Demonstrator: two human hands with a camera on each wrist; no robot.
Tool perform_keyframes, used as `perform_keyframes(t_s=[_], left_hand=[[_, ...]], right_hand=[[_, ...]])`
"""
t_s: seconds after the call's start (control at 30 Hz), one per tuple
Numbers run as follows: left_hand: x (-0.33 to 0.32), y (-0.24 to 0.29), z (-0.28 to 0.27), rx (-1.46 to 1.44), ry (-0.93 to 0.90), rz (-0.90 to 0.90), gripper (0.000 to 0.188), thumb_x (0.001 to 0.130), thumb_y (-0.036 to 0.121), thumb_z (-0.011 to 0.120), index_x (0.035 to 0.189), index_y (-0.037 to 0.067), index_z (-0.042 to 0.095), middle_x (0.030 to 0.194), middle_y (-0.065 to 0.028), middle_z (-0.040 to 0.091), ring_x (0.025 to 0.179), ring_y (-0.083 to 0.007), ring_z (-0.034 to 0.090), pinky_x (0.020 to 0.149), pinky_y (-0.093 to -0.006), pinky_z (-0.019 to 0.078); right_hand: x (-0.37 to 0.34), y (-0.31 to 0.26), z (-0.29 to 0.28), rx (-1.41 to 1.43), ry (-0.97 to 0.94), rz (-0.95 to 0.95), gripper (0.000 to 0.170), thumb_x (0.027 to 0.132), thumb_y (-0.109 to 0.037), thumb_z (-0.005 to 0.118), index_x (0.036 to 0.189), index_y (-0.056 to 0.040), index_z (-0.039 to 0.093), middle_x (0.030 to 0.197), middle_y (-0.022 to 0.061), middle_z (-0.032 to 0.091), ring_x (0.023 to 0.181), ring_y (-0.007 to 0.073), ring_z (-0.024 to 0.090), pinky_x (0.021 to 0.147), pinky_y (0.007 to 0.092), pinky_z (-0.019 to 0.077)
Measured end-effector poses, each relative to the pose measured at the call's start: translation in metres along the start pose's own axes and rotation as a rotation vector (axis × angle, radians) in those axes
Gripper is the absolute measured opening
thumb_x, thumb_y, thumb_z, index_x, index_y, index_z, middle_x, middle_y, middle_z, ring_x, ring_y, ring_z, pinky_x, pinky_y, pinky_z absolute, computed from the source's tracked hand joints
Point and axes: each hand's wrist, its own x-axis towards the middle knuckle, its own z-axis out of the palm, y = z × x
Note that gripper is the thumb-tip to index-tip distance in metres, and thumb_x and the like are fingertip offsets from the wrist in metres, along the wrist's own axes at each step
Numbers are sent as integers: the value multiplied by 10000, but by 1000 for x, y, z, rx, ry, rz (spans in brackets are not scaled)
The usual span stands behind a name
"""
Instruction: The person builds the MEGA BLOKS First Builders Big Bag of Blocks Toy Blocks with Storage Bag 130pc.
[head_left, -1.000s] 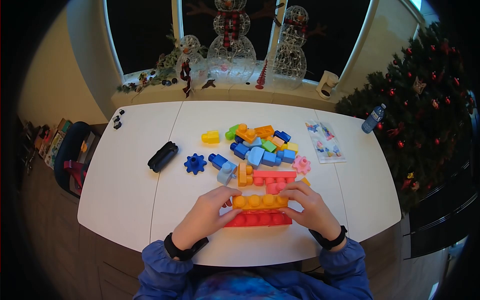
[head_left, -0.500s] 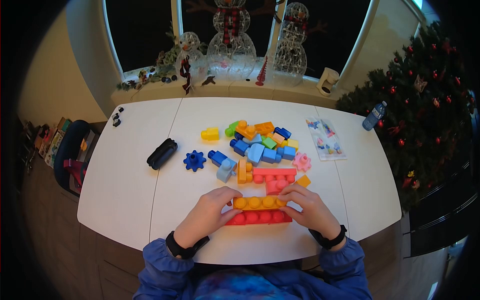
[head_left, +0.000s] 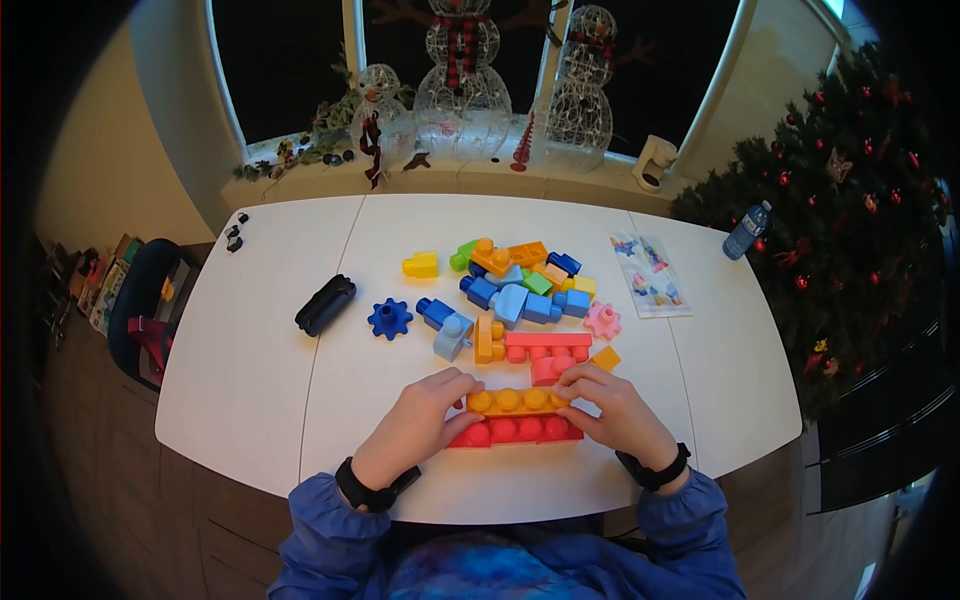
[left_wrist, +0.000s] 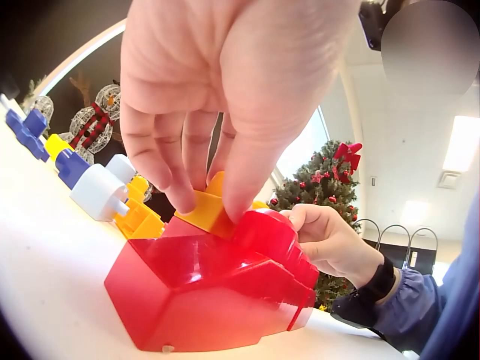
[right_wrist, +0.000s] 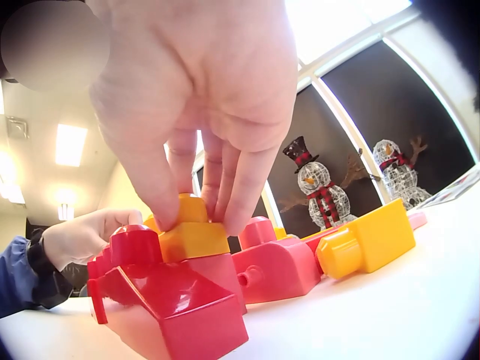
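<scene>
A long orange toy building brick (head_left: 508, 409) with a row of studs lies crosswise between the hands. The left hand (head_left: 412, 425) pinches its left end between thumb and fingers. At the other end, the right hand (head_left: 628, 425) does the same. Both wrist views show the orange brick on top of a pinkish-red brick (right_wrist: 217, 274). Along its near side runs a red studded row with sloped ends, a red brick (left_wrist: 202, 300) standing on the table. Just beyond the hands are pink bricks (head_left: 548, 346) and a small orange brick (head_left: 606, 358), close to the right fingers.
Blue, green, yellow and orange bricks (head_left: 510, 305) lie heaped farther back on the white table (head_left: 240, 400). A blue gear piece (head_left: 390, 319) and a black case (head_left: 326, 305) are at left. A picture sheet (head_left: 652, 275) and a water bottle (head_left: 747, 230) are at right.
Both hands keep their pinch on the orange brick with barely any movement. The head view has tilted slightly, and more of the small orange brick beside the right hand shows.
</scene>
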Motion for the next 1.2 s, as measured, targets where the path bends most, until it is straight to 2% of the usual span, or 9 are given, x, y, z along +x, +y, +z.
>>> perform_keyframes(t_s=[0.27, 0.37, 0.4, 0.47, 0.6, 0.7, 0.9, 1.1, 1.2], left_hand=[[-1, -2, -2, 38, -11, 41, 364, 855, 80, 825, 1171, 32, 652, 1037, -143, 671, 867, -296, 694, 787, -378, 572], [-3, 1, -5, 30, -1, 16, 400, 872, 99, 815, 1235, 48, 656, 1093, -139, 678, 880, -279, 695, 786, -368, 574], [-4, 3, -8, 20, 14, -17, 409, 877, 104, 812, 1252, 52, 656, 1112, -136, 680, 880, -271, 694, 783, -364, 573], [-7, 10, -13, 3, 40, -82, 428, 888, 114, 807, 1285, 61, 657, 1150, -128, 684, 881, -254, 692, 778, -355, 573], [-12, 12, -20, 16, 93, -46, 415, 895, 113, 803, 1282, 60, 662, 1169, -114, 694, 874, -228, 688, 757, -339, 567], [-13, 11, -23, 27, 111, -28, 392, 897, 109, 799, 1264, 55, 671, 1164, -109, 703, 868, -218, 690, 745, -331, 562], [-13, 10, -23, 26, 121, -25, 351, 905, 118, 791, 1232, 49, 685, 1130, -101, 718, 857, -216, 696, 729, -328, 560], [-13, 10, -23, 28, 125, -42, 324, 908, 128, 791, 1207, 46, 694, 1114, -96, 725, 860, -214, 699, 726, -328, 559], [-14, 8, -23, 28, 131, -40, 324, 908, 125, 791, 1206, 47, 695, 1108, -96, 726, 858, -213, 699, 726, -329, 559]], right_hand=[[17, -3, -22, 20, -69, 64, 199, 907, -115, 776, 1071, -30, 701, 1136, 117, 703, 1009, 340, 699, 865, 397, 576], [33, 22, -28, -81, 6, 120, 223, 935, -154, 745, 1125, -43, 705, 1139, 138, 709, 1041, 361, 687, 890, 414, 562], [38, 36, -29, -137, 5, 113, 254, 913, -115, 726, 1160, -61, 703, 1130, 158, 715, 1047, 379, 680, 898, 431, 557], [45, 61, -27, -227, -40, 110, 281, 870, -85, 741, 1147, -51, 716, 1108, 160, 731, 1030, 365, 688, 900, 416, 557], [59, 80, -28, -287, -244, 180, 280, 808, -66, 754, 1087, -43, 738, 1040, 159, 751, 988, 356, 698, 877, 413, 561], [65, 77, -29, -259, -314, 237, 299, 780, -88, 742, 1078, -68, 735, 1023, 150, 745, 1002, 366, 696, 873, 428, 563], [64, 71, -31, -243, -332, 289, 345, 759, -116, 759, 1101, -80, 734, 1023, 151, 751, 1006, 356, 704, 859, 432, 566], [58, 83, -23, -336, -314, 243, 415, 750, -122, 775, 1157, -52, 733, 1023, 168, 758, 942, 363, 722, 859, 411, 577], [60, 62, -32, -317, -244, 252, 445, 740, -146, 803, 1170, -53, 735, 1006, 168, 755, 930, 366, 722, 854, 407, 578]])
